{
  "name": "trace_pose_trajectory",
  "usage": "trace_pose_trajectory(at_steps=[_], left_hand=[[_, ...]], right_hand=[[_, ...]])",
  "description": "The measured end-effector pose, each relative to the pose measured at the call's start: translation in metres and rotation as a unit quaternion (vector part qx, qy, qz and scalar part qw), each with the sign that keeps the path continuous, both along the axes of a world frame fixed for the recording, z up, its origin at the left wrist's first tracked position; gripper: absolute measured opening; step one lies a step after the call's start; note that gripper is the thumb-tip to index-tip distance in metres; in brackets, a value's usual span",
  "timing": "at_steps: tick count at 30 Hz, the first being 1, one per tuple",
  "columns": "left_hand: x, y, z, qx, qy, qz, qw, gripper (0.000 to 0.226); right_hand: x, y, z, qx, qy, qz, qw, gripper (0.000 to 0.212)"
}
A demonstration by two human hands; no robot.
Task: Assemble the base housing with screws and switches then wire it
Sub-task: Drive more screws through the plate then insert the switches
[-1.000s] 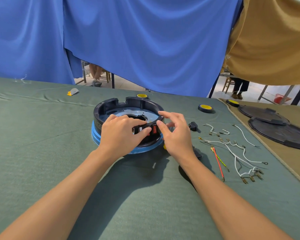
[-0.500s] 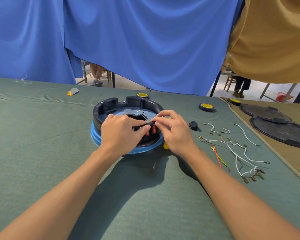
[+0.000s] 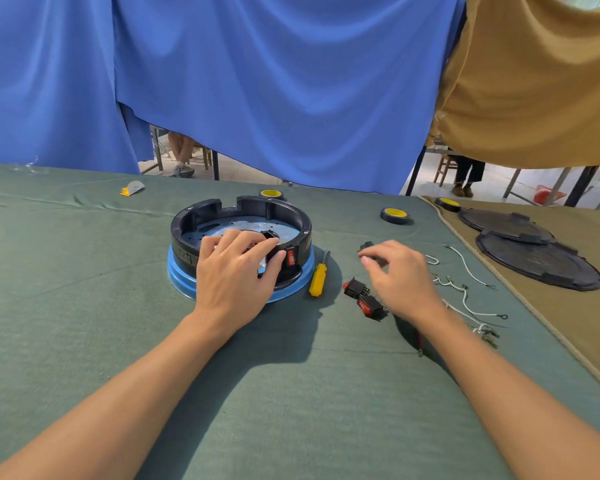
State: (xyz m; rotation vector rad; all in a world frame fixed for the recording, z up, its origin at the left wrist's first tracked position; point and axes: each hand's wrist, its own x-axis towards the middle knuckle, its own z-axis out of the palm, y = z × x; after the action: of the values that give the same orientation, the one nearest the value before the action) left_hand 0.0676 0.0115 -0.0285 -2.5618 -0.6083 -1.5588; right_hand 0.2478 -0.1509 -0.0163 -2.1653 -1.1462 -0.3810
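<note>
Right hand (image 3: 400, 278) leaves base housing (image 3: 222, 211) and now hovers over bench (image 3: 291, 393) to its right, fingers loosely curled, empty, near small black part (image 3: 367, 244). Left hand (image 3: 236, 275) grips housing's near rim, thumb beside seated red switch (image 3: 291, 258). We judge this switch fitted; spare switches (image 3: 355, 288) wait.

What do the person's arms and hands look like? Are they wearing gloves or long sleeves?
No gloves and no long sleeves. The left hand and the right hand are bare. The left forearm and the right forearm are bare too, right down to the picture's edge. I see no watch, ring, bracelet or markings on either arm.
</note>
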Motion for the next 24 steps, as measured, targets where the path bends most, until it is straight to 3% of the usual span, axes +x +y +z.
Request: trace_pose_trajectory(at_steps=[3,6,9,12,15,17,19,24], left_hand=[[0.003,0.0,-0.001,0.012,0.0,-0.008,1.0,0.021],[0.003,0.001,-0.001,0.014,0.003,-0.013,1.0,0.021],[0.003,0.002,-0.002,0.008,0.012,-0.011,1.0,0.023],[0.002,0.001,-0.002,-0.004,0.024,-0.011,1.0,0.025],[0.001,-0.001,-0.001,-0.003,0.033,-0.005,0.999,0.028],[-0.001,-0.002,0.001,0.0,0.021,-0.009,1.0,0.027],[-0.002,-0.005,0.004,0.01,-0.002,-0.021,1.0,0.023],[-0.002,-0.019,0.014,0.053,-0.043,-0.106,0.992,0.014]], right_hand=[[-0.007,-0.004,-0.009,-0.035,0.013,-0.008,0.999,0.025],[-0.012,-0.005,-0.005,-0.119,0.023,-0.024,0.992,0.044],[-0.016,-0.007,-0.008,-0.166,0.02,-0.012,0.986,0.043],[-0.015,-0.007,-0.011,-0.123,0.064,-0.014,0.99,0.042],[-0.016,-0.004,-0.011,-0.065,0.041,-0.03,0.997,0.046],[-0.019,-0.004,-0.009,0.022,0.026,-0.019,0.999,0.048],[-0.025,-0.005,-0.007,0.101,0.028,0.023,0.994,0.051],[-0.048,0.001,-0.005,0.193,0.018,0.14,0.971,0.057]])
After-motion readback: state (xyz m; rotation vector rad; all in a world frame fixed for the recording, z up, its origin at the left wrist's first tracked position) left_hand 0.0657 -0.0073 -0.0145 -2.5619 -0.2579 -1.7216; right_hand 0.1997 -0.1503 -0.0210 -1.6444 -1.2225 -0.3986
